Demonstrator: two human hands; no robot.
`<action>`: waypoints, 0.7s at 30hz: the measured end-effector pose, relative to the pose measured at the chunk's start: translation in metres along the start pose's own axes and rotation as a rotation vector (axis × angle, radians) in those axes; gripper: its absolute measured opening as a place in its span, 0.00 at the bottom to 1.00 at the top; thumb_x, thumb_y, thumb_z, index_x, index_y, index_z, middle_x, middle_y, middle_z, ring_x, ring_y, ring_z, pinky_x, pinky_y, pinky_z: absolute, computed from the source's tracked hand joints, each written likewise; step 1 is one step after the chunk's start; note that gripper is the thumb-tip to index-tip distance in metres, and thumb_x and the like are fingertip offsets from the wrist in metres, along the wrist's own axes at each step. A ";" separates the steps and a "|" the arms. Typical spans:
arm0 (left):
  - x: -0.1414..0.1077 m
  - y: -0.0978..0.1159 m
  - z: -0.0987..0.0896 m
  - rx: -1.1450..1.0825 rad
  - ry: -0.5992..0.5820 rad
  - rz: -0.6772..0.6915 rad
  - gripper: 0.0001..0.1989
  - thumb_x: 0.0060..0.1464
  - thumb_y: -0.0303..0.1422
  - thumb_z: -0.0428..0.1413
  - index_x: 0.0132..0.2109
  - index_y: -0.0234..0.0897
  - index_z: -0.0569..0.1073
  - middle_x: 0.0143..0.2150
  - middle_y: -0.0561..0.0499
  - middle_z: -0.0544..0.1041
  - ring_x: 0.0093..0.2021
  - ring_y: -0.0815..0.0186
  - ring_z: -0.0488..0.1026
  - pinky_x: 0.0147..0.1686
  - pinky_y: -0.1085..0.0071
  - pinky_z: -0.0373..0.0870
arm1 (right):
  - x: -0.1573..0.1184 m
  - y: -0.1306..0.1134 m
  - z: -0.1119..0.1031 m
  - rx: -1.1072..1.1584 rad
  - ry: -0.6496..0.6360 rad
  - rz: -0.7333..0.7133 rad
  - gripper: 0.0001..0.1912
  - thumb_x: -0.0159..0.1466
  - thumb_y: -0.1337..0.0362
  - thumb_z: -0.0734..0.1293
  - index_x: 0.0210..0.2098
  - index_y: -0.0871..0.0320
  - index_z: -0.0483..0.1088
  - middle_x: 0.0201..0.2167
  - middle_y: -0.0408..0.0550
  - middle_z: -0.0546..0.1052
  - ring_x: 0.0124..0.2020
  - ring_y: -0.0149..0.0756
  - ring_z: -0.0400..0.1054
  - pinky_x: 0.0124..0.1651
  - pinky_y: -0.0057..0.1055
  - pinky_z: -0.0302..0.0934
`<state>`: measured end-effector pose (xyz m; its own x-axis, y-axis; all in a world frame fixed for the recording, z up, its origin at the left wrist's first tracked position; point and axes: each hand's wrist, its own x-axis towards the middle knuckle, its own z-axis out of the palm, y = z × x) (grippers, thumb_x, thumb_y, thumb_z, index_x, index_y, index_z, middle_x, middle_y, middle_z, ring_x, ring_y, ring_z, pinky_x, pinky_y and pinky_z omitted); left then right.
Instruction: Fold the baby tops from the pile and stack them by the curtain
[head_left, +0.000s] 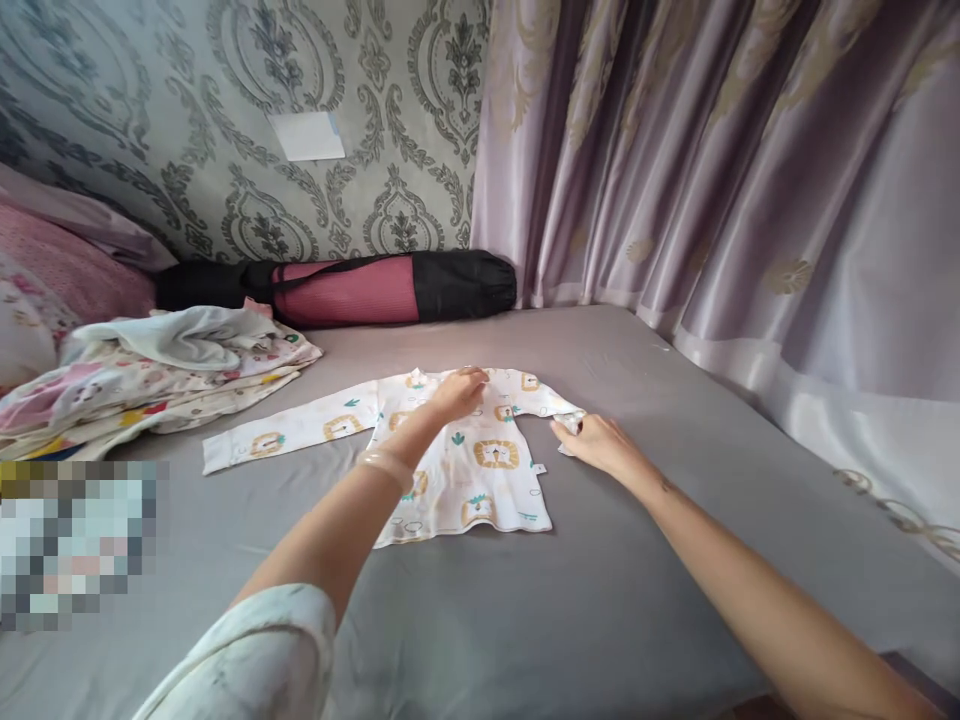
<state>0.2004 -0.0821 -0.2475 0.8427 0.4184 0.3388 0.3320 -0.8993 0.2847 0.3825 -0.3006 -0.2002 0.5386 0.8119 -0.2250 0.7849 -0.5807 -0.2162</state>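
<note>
A small white long-sleeved shirt (442,460) printed with lion faces and green leaves lies spread on the bed. Its left-side sleeve (289,432) stretches out flat. My left hand (461,392) is at the shirt's neckline, fingers bent and close together on the cloth; part of the grip is hidden by the hand itself. At the end of the other sleeve, my right hand (596,440) pinches the cuff (568,425) between thumb and fingers. That sleeve bends downward toward the hand.
The shirt rests on a grey bed sheet (645,600). Piled clothes (202,350) lie at the left, near a blurred patch (82,550). A pink and black rolled bag (352,290) lies along the patterned wall. Mauve curtains (675,170) hang at the right.
</note>
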 end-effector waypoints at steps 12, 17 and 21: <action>0.013 0.015 0.050 -0.010 -0.031 -0.135 0.24 0.65 0.38 0.43 0.62 0.30 0.63 0.66 0.37 0.63 0.68 0.58 0.57 0.67 0.60 0.52 | 0.045 0.053 -0.039 -0.052 0.372 -0.422 0.15 0.64 0.71 0.58 0.42 0.57 0.75 0.44 0.52 0.76 0.42 0.38 0.68 0.42 0.28 0.58; 0.010 0.025 0.043 0.021 -0.059 -0.149 0.28 0.64 0.44 0.46 0.64 0.32 0.60 0.69 0.37 0.57 0.70 0.54 0.51 0.68 0.57 0.50 | 0.055 0.091 -0.040 -0.394 0.575 -0.561 0.17 0.66 0.73 0.58 0.45 0.57 0.76 0.56 0.58 0.71 0.53 0.47 0.62 0.52 0.41 0.55; 0.009 0.032 0.035 0.051 -0.057 -0.166 0.26 0.63 0.46 0.47 0.62 0.35 0.64 0.66 0.37 0.60 0.67 0.51 0.55 0.64 0.54 0.58 | 0.064 0.119 -0.018 -0.371 0.357 -0.426 0.24 0.63 0.77 0.55 0.48 0.55 0.76 0.57 0.55 0.72 0.56 0.45 0.63 0.55 0.40 0.55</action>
<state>0.2334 -0.1118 -0.2667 0.7969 0.5548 0.2393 0.4882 -0.8246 0.2860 0.5159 -0.3162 -0.2235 0.1766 0.9728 0.1502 0.9704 -0.1976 0.1388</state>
